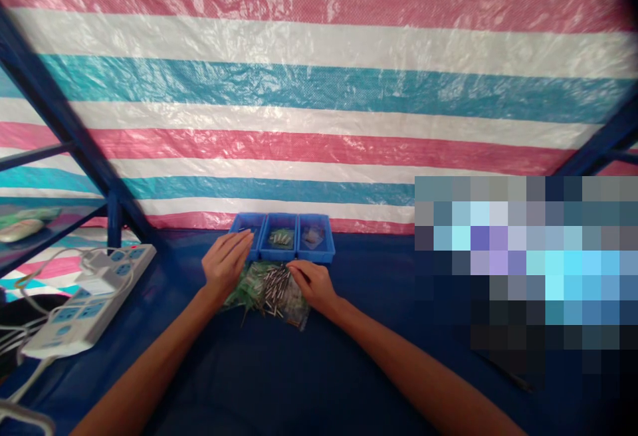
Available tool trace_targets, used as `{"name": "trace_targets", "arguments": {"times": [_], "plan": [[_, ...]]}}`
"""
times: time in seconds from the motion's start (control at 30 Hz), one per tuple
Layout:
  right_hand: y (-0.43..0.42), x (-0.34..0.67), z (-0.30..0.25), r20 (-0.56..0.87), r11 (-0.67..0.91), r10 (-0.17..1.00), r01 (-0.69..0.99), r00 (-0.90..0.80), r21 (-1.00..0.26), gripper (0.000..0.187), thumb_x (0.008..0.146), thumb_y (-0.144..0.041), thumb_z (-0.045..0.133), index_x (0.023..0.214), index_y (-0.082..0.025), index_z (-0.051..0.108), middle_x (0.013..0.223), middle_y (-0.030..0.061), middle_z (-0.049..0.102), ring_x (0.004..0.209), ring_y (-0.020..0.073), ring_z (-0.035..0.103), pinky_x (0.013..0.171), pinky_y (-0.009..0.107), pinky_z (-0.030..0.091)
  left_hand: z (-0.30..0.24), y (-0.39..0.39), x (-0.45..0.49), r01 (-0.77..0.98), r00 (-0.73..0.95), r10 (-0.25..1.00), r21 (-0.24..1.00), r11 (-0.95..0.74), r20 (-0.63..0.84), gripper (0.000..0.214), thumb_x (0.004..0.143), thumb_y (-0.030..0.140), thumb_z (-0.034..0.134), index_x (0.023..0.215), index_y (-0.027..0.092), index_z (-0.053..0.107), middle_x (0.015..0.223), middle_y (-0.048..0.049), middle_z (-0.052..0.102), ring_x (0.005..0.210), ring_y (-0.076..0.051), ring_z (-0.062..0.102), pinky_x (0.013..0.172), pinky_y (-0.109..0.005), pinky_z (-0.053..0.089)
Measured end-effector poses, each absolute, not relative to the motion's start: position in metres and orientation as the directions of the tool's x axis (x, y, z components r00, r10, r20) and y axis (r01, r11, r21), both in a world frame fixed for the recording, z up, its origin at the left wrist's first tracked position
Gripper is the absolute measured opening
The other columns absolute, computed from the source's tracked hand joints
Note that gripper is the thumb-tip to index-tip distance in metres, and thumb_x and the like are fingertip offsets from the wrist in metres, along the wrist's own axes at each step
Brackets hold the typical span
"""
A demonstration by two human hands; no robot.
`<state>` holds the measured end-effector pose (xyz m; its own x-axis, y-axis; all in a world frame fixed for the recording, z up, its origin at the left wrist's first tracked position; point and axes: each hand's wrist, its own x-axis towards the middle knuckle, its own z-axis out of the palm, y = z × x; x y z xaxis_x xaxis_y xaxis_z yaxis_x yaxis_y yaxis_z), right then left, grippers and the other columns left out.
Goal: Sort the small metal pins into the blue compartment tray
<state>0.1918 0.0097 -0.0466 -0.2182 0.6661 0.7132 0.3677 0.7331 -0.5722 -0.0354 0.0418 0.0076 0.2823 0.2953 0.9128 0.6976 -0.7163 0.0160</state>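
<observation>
My left hand (228, 264) is over the near edge of the left blue bin (244, 218), its fingers stretched out and hiding much of the bin's inside. Below the bins lies a pile of thin metal pins (277, 286), with green plastic wrapping (245, 290) on its left and a clear plastic bag (298, 306) on its right. The fingertips of my right hand (316, 284) are pinched together at the upper right of the pins; whatever is between them is too small to make out. Small parts lie in the middle blue bin (264, 252), and a clear bag is in the right blue bin (323, 256).
A white power strip (107, 316) with plugs and cables lies on the dark blue tabletop (239, 383) at the left. Blue metal posts (114, 223) stand at the sides. Striped plastic sheeting (319, 150) hangs behind. The right side is pixelated.
</observation>
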Motion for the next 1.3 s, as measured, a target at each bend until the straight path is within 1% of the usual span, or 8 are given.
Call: {"name": "trace_targets", "arguments": {"times": [0.1,0.17,0.37,0.47,0.6,0.77,1.0,1.3], "plan": [[0.009,0.192,-0.046,0.709,0.731,0.670,0.367,-0.223,-0.575,0.023,0.093,-0.025,0.046,0.101,-0.019,0.067,0.094,0.0064,0.072,0.087,0.0174,0.067,0.081,0.028,0.052,0.009,0.052,-0.040,0.836,0.295,0.498,0.032,-0.547,0.815,0.031,0.088,0.021,0.055,0.118,0.023,0.061,0.118,-0.0095,0.065,0.111,-0.027,0.057,0.092,-0.045,0.044],[0.009,0.192,-0.046,0.708,0.730,0.670,0.370,-0.224,-0.575,0.022,0.093,-0.024,0.046,0.100,-0.018,0.067,0.094,0.0066,0.071,0.086,0.0174,0.067,0.081,0.028,0.051,0.007,0.053,-0.038,0.856,0.312,0.561,0.029,-0.516,0.767,0.029,0.089,0.023,0.053,0.117,0.020,0.061,0.117,-0.0107,0.064,0.110,-0.027,0.056,0.091,-0.044,0.044],[0.010,0.192,-0.047,0.685,0.698,0.696,0.428,-0.216,-0.574,0.022,0.093,-0.024,0.045,0.097,-0.019,0.066,0.091,0.0061,0.071,0.083,0.0172,0.066,0.078,0.028,0.050,0.003,0.039,-0.026,0.658,0.636,0.555,-0.003,-0.753,0.536,0.015,0.090,0.027,0.052,0.093,0.019,0.065,0.089,-0.0052,0.066,0.086,-0.018,0.059,0.083,-0.031,0.047],[0.012,0.191,-0.048,0.677,0.670,0.711,0.478,-0.192,-0.568,0.022,0.093,-0.024,0.045,0.095,-0.018,0.066,0.090,0.0061,0.070,0.080,0.0168,0.065,0.077,0.027,0.048,0.002,0.034,-0.022,0.627,0.689,0.556,0.002,-0.779,0.465,0.016,0.089,0.031,0.054,0.085,0.019,0.064,0.083,-0.0041,0.064,0.082,-0.017,0.058,0.079,-0.030,0.047],[0.013,0.191,-0.047,0.625,0.594,0.758,0.593,-0.186,-0.544,0.019,0.091,-0.023,0.048,0.092,-0.018,0.066,0.081,0.0044,0.067,0.071,0.0156,0.062,0.071,0.025,0.046,0.002,0.034,-0.021,0.601,0.722,0.559,0.031,-0.799,0.407,0.016,0.089,0.029,0.052,0.086,0.019,0.064,0.082,-0.0035,0.064,0.083,-0.016,0.058,0.078,-0.028,0.047],[0.011,0.189,-0.043,0.537,0.533,0.804,0.709,-0.255,-0.461,0.016,0.086,-0.028,0.057,0.095,-0.020,0.067,0.081,0.0035,0.064,0.074,0.0163,0.060,0.069,0.025,0.044,0.002,0.034,-0.023,0.601,0.728,0.574,0.053,-0.797,0.376,0.017,0.091,0.029,0.050,0.089,0.019,0.064,0.086,-0.0039,0.064,0.086,-0.017,0.057,0.079,-0.029,0.046],[0.007,0.188,-0.038,0.445,0.507,0.832,0.779,-0.331,-0.370,0.024,0.082,-0.039,0.063,0.096,-0.020,0.066,0.088,0.0040,0.064,0.083,0.0176,0.060,0.072,0.025,0.043,0.002,0.032,-0.023,0.601,0.723,0.573,0.057,-0.797,0.386,0.017,0.091,0.027,0.049,0.088,0.019,0.063,0.085,-0.0037,0.064,0.086,-0.017,0.058,0.079,-0.029,0.046],[0.012,0.190,-0.042,0.499,0.531,0.815,0.726,-0.295,-0.438,0.007,0.082,-0.027,0.064,0.083,-0.020,0.064,0.078,0.0014,0.062,0.071,0.0150,0.057,0.064,0.025,0.040,-0.002,0.031,-0.021,0.591,0.699,0.530,0.030,-0.806,0.480,0.019,0.092,0.025,0.048,0.085,0.018,0.063,0.081,-0.0039,0.065,0.080,-0.015,0.060,0.076,-0.026,0.048]]}}
